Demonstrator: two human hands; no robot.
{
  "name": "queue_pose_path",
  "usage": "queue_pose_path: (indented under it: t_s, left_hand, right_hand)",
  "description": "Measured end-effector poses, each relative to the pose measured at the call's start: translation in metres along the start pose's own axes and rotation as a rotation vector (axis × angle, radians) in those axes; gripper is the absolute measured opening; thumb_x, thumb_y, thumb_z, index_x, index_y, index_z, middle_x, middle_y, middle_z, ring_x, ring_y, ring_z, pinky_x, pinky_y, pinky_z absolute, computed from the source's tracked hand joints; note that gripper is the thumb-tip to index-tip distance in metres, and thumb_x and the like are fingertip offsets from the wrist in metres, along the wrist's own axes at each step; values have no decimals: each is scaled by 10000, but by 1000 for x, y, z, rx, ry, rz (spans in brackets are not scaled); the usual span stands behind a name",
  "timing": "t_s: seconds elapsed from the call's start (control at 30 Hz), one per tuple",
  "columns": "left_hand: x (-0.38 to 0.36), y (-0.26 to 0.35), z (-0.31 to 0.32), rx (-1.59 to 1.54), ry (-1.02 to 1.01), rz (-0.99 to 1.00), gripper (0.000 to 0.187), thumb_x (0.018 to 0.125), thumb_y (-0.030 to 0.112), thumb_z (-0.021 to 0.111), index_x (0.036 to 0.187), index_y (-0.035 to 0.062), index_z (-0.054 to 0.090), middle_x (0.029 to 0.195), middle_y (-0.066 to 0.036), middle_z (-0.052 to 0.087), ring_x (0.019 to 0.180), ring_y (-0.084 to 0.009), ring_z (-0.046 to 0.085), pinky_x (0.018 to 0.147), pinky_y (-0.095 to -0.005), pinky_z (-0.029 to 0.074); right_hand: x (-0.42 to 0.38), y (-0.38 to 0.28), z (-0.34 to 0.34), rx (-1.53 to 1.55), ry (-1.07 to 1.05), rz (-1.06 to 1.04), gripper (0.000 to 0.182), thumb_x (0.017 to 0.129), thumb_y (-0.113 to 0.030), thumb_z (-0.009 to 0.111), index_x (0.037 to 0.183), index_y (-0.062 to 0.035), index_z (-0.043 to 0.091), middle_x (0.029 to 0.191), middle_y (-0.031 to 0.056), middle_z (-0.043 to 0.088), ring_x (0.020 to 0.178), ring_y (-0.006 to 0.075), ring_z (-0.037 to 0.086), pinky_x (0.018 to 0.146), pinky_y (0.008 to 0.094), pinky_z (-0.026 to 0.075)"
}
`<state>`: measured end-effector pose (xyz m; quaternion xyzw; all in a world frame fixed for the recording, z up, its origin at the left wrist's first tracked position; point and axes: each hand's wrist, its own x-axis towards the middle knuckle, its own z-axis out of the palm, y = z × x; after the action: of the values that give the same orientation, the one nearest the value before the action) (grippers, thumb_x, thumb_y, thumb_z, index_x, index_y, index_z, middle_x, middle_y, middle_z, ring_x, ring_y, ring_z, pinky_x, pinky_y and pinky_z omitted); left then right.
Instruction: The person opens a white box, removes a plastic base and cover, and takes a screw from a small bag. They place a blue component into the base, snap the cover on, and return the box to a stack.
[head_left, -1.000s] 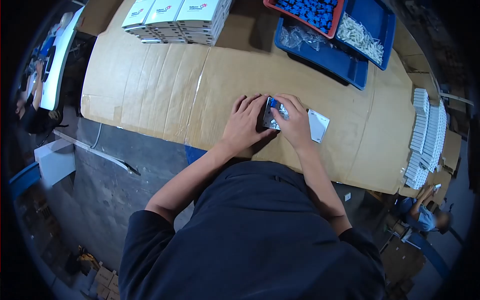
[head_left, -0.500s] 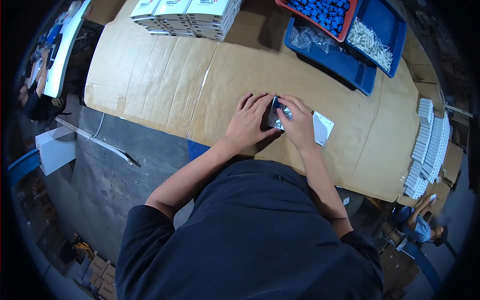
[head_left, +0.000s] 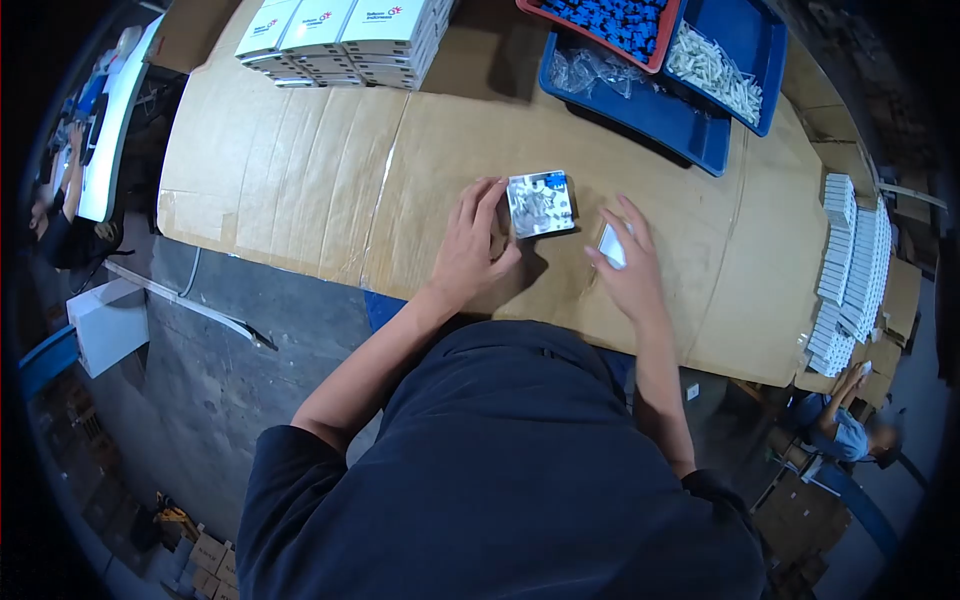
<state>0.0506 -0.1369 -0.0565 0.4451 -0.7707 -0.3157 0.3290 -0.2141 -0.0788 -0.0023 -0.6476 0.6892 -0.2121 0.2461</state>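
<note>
A small square white box (head_left: 541,205) rests on the cardboard-covered table; in it are small pieces and a bit of blue at one corner. My left hand (head_left: 474,238) is open beside the box's left edge, its fingertips right at the upper left corner and the thumb just below. To the right, a flat white cover (head_left: 612,246) lies partly hidden under my right hand (head_left: 632,268). That hand is open, with thumb and fingers spread over the cover's edges.
Stacked printed white boxes (head_left: 345,30) stand at the far left. At the back right, a red tray (head_left: 655,62) of blue pieces and a blue tray (head_left: 765,110) of white pieces overlap another blue tray (head_left: 700,150). White stacks (head_left: 850,275) line the right side, where another person (head_left: 845,425) sits.
My right hand has left the box and moved right onto the white cover. My left hand has loosened from around the box, which now shows uncovered. The view has shifted slightly.
</note>
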Motion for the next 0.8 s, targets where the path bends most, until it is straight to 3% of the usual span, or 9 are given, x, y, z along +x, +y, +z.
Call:
queue_pose_path:
  t_s: [0.2,0.4,0.5,0.6,0.63,0.73,0.8]
  left_hand:
    - [10,13,-2,153,-74,-2,978,780,333,843,1572,57,340,1512,-188,452,1382,-398,438,1170,-500,338]
    - [38,13,-22,191,-208,-16,1071,728,385,888,1591,94,324,1535,-155,452,1397,-382,433,1162,-493,335]
    - [39,12,-25,216,-212,6,1103,705,404,902,1595,103,323,1534,-149,453,1407,-370,426,1168,-489,329]
    - [35,10,-24,239,-193,10,1099,705,392,905,1595,106,327,1529,-147,457,1416,-356,418,1178,-488,320]
    - [34,9,-23,245,-184,8,1093,709,384,904,1595,107,329,1527,-147,459,1419,-352,415,1181,-488,317]
    - [31,9,-21,230,-169,-5,1060,718,352,903,1588,105,349,1515,-148,470,1426,-350,405,1188,-487,312]
    - [31,8,-18,228,-162,-10,1037,722,341,902,1579,103,368,1506,-149,478,1417,-351,417,1194,-483,304]
  right_hand:
    - [-33,20,-34,-27,-139,144,677,754,-138,857,1389,-120,624,1555,124,474,1464,333,405,1172,427,408]
    - [-32,29,-36,84,-13,61,407,843,-125,818,1224,-47,694,1401,135,632,1283,339,602,1100,397,475]
    - [-23,37,-39,427,52,180,261,899,-120,784,1132,-26,712,1303,150,693,1176,330,670,1054,387,502]
    - [-10,34,-41,350,80,275,242,914,-142,783,1114,-28,705,1257,156,710,1172,322,675,1053,382,499]
    - [-8,28,-44,155,70,152,359,869,-183,828,1174,-50,692,1344,138,663,1243,328,633,1066,394,491]
    - [-8,15,-37,-47,63,11,506,804,-221,876,1241,-72,668,1459,120,577,1327,329,566,1082,411,479]
    - [-9,14,-27,-71,-15,54,568,776,-221,890,1272,-81,653,1521,117,510,1378,330,516,1099,420,467]
